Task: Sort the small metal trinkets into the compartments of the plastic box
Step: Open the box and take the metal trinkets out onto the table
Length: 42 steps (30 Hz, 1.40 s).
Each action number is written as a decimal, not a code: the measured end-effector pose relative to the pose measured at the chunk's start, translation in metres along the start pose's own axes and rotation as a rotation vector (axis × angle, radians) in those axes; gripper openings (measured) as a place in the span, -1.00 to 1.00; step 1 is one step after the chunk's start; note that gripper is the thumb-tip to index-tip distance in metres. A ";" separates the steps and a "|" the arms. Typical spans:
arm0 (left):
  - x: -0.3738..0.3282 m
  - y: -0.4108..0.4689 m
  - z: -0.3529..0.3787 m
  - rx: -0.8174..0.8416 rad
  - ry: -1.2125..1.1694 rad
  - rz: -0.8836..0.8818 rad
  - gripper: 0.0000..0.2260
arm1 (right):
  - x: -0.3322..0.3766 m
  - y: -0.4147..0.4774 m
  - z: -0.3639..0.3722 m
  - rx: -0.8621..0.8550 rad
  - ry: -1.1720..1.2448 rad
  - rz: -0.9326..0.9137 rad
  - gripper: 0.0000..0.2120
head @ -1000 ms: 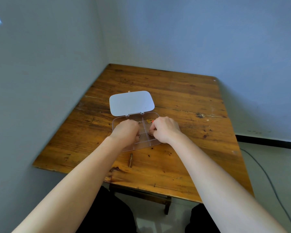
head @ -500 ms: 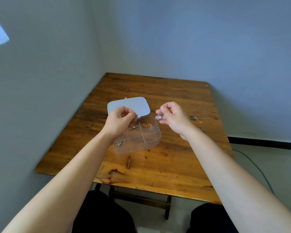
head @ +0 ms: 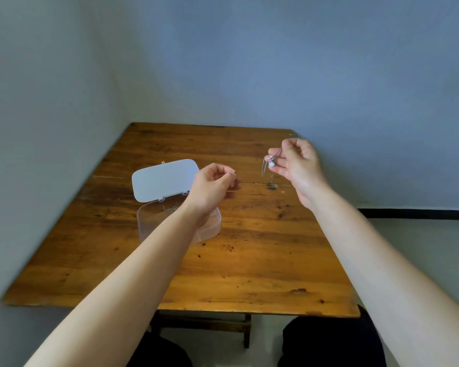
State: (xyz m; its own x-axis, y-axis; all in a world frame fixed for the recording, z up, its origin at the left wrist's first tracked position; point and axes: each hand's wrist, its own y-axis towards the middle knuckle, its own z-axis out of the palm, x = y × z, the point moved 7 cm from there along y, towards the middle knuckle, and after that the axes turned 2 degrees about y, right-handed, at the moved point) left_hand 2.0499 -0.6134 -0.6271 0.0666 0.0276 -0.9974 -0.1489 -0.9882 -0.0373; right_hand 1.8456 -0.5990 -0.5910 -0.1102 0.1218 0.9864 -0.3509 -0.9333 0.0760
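Note:
A clear plastic box with its white lid folded open behind it sits on the wooden table. My left forearm hides most of its compartments; a few small trinkets show inside. My left hand hovers above the box's right side, pinching a small metal trinket between thumb and fingers. My right hand is raised further right and higher, holding a thin silvery chain with a pale bead that dangles below the fingers.
The table stands in a corner, with walls at its left and far edges. Floor and a black baseboard lie to the right. My dark-clothed knees are under the near table edge.
Both hands have lifted out of the box, each with a trinket, and moved apart; the right hand went up and to the right. The view has tilted upward.

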 end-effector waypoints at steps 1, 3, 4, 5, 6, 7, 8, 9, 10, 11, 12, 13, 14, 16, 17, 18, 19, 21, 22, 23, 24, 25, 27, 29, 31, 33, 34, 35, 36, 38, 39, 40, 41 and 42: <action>0.009 0.002 0.011 0.012 0.007 -0.027 -0.94 | -0.010 0.001 -0.007 -0.016 -0.029 0.018 -0.92; 0.029 0.006 0.031 0.039 0.038 -0.091 -0.94 | -0.035 0.001 -0.022 -0.053 -0.100 0.068 -0.91; 0.039 0.008 0.040 0.056 0.068 -0.117 -0.95 | -0.049 0.001 -0.030 -0.073 -0.142 0.103 -0.90; 0.049 0.010 0.049 0.074 0.110 -0.134 -0.95 | -0.064 0.000 -0.038 -0.091 -0.185 0.147 -0.88; 0.058 0.011 0.056 0.090 0.173 -0.137 -0.95 | -0.079 -0.002 -0.046 -0.104 -0.230 0.195 -0.84; 0.065 0.013 0.062 0.105 0.270 -0.122 -0.94 | -0.093 -0.004 -0.053 -0.114 -0.273 0.245 -0.82; 0.070 0.015 0.066 0.125 0.400 -0.095 -0.94 | -0.104 -0.007 -0.060 -0.120 -0.316 0.293 -0.82; 0.074 0.016 0.070 0.148 0.542 -0.066 -0.93 | -0.114 -0.011 -0.067 -0.122 -0.356 0.334 -0.85; 0.078 0.016 0.072 0.168 0.665 -0.045 -0.93 | -0.122 -0.013 -0.072 -0.117 -0.391 0.366 -0.87; 0.080 0.017 0.074 0.183 0.743 -0.035 -0.92 | -0.127 -0.014 -0.076 -0.104 -0.422 0.388 -0.86; 0.082 0.017 0.075 0.195 0.771 -0.037 -0.92 | -0.130 -0.015 -0.079 -0.087 -0.449 0.402 -0.83; 0.081 0.017 0.075 0.199 0.775 -0.044 -0.91 | -0.131 -0.015 -0.081 -0.066 -0.474 0.409 -0.79; 0.079 0.017 0.074 0.195 0.776 -0.046 -0.91 | -0.129 -0.015 -0.081 -0.043 -0.500 0.410 -0.76; 0.069 0.015 0.071 0.184 0.792 -0.014 -0.88 | -0.121 -0.016 -0.078 0.001 -0.578 0.389 -0.74; 0.063 0.012 0.068 0.176 0.796 0.013 -0.87 | -0.114 -0.017 -0.076 0.017 -0.635 0.359 -0.73; 0.055 0.010 0.064 0.164 0.793 0.043 -0.86 | -0.107 -0.018 -0.074 0.026 -0.696 0.323 -0.72; 0.047 0.007 0.058 0.148 0.783 0.074 -0.86 | -0.100 -0.019 -0.072 0.030 -0.744 0.288 -0.70; 0.032 -0.001 0.042 0.101 0.776 0.133 -0.84 | -0.088 -0.022 -0.066 0.038 -0.771 0.232 -0.68; 0.025 -0.005 0.032 0.076 0.790 0.158 -0.83 | -0.084 -0.023 -0.062 0.049 -0.768 0.209 -0.68; 0.020 -0.010 0.021 0.056 0.812 0.174 -0.83 | -0.080 -0.025 -0.056 0.058 -0.763 0.193 -0.68; 0.016 -0.015 0.009 0.038 0.837 0.179 -0.83 | -0.076 -0.028 -0.050 0.064 -0.753 0.182 -0.69; 0.014 -0.020 -0.004 0.021 0.869 0.171 -0.83 | -0.073 -0.030 -0.042 0.073 -0.738 0.173 -0.70; 0.012 -0.028 -0.033 -0.005 0.960 0.129 -0.86 | -0.070 -0.037 -0.022 0.104 -0.694 0.176 -0.71; 0.014 -0.034 -0.062 -0.033 1.063 0.051 -0.88 | -0.069 -0.044 0.002 0.154 -0.673 0.175 -0.72; 0.019 -0.040 -0.089 -0.047 1.190 -0.045 -0.89 | -0.069 -0.048 0.027 0.207 -0.675 0.156 -0.72; 0.023 -0.045 -0.109 -0.043 1.288 -0.110 -0.88 | -0.070 -0.051 0.051 0.263 -0.683 0.135 -0.73; 0.025 -0.047 -0.117 -0.041 1.315 -0.126 -0.88 | -0.071 -0.051 0.063 0.291 -0.689 0.127 -0.74; 0.027 -0.049 -0.123 -0.038 1.327 -0.132 -0.88 | -0.074 -0.051 0.074 0.321 -0.697 0.118 -0.74; 0.030 -0.049 -0.128 -0.031 1.330 -0.131 -0.88 | -0.076 -0.051 0.085 0.352 -0.707 0.106 -0.74; 0.037 -0.051 -0.135 -0.001 1.321 -0.124 -0.88 | -0.082 -0.050 0.106 0.413 -0.738 0.072 -0.75; 0.041 -0.051 -0.137 0.019 1.317 -0.118 -0.87 | -0.086 -0.050 0.117 0.438 -0.763 0.050 -0.74; 0.045 -0.052 -0.138 0.038 1.314 -0.109 -0.88 | -0.089 -0.050 0.126 0.458 -0.796 0.024 -0.74; 0.049 -0.051 -0.140 0.050 1.307 -0.100 -0.88 | -0.093 -0.049 0.137 0.480 -0.836 -0.003 -0.73; 0.051 -0.050 -0.142 0.057 1.301 -0.093 -0.88 | -0.097 -0.050 0.147 0.507 -0.873 -0.036 -0.73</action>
State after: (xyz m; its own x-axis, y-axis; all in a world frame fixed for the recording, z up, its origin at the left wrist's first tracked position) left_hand 2.2005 -0.5844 -0.6677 0.9740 -0.1023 -0.2023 -0.1317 -0.9817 -0.1373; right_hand 2.0107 -0.6140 -0.6690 0.6834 0.0524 0.7282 0.1187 -0.9921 -0.0401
